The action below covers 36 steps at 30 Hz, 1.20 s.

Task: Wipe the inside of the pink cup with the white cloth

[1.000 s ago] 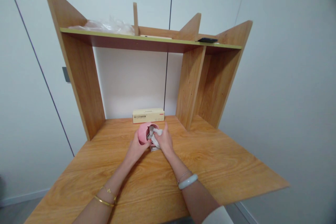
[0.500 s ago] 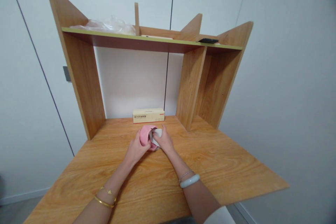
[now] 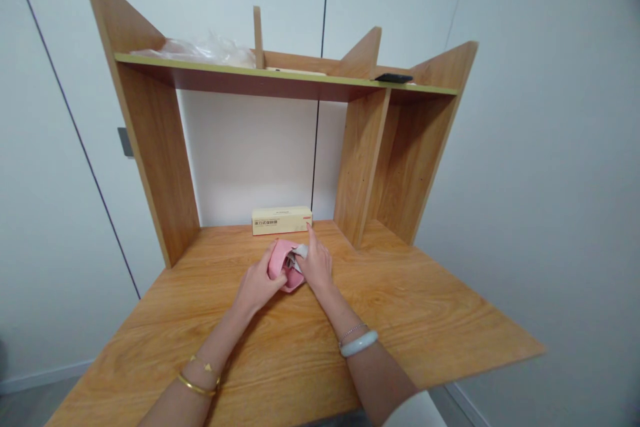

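A soft pink pouch (image 3: 278, 255) is held above the desk, its opening turned toward me and showing a dark inside. My left hand (image 3: 259, 284) grips its left side, with the thumb at the mouth's edge. At the right side of the mouth, my right hand (image 3: 316, 267) is closed on a whitish, paper-like piece (image 3: 301, 251) that lies partly in the opening. The right index finger points up and away. Pink material also shows behind the right fingers, and their exact hold is partly hidden.
A long cream box (image 3: 282, 221) with printed lettering stands just behind the pouch. The wooden desk (image 3: 410, 320) carries a shelf unit (image 3: 370, 167) with upright panels. On its upper shelf lie a clear plastic bag (image 3: 205, 51) and a flat black object (image 3: 394, 78).
My right hand has shifted slightly and its index finger now extends upward. Less of the white piece shows, and the pouch's mouth appears wider with more pink on the right.
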Tool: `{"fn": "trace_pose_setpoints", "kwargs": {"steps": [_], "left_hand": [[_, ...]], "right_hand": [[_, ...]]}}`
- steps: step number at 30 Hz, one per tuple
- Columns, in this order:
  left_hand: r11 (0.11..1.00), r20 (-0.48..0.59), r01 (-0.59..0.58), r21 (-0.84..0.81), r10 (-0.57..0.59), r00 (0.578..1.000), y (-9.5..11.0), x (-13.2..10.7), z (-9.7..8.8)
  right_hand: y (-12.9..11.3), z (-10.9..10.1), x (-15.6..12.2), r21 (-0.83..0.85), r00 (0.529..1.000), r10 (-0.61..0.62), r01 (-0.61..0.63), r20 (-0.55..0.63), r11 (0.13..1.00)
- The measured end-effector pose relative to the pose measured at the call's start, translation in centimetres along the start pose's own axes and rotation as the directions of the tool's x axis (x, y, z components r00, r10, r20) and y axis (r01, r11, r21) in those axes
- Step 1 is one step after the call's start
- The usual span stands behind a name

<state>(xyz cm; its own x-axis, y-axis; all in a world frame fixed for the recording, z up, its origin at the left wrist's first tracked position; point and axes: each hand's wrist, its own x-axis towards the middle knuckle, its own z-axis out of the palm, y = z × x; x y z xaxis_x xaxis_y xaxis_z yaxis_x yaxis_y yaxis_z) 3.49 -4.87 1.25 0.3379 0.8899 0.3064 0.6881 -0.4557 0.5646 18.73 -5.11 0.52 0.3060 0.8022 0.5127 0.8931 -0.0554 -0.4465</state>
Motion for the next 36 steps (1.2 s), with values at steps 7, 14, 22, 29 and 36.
{"fn": "trace_pose_setpoints", "kwargs": {"steps": [7,14,22,29,36], "left_hand": [[0.976,-0.091,-0.017,-0.219,-0.003,0.996,-1.1,0.1,0.8],[0.832,-0.14,-0.106,-0.544,0.034,0.99,-1.4,0.4,2.5],[0.904,-0.15,-0.031,-0.426,-0.037,0.988,-0.9,0.3,1.7],[0.998,-0.077,0.059,0.016,-0.057,0.995,-0.2,-0.2,0.2],[1.0,-0.067,0.023,-0.021,-0.024,0.997,0.3,-0.5,0.4]], "right_hand": [[1.1,1.4,0.4,0.073,0.987,0.09,-0.101,0.135,0.992],[1.2,2.3,0.2,0.236,0.984,0.148,-0.167,0.098,0.957],[0.6,2.0,0.3,0.209,0.976,0.192,-0.21,0.106,0.955],[-0.4,-0.1,-0.1,-0.099,0.994,0.064,-0.055,0.093,0.994],[0.3,0.1,0.0,-0.023,0.996,0.053,-0.051,0.073,0.998]]}}
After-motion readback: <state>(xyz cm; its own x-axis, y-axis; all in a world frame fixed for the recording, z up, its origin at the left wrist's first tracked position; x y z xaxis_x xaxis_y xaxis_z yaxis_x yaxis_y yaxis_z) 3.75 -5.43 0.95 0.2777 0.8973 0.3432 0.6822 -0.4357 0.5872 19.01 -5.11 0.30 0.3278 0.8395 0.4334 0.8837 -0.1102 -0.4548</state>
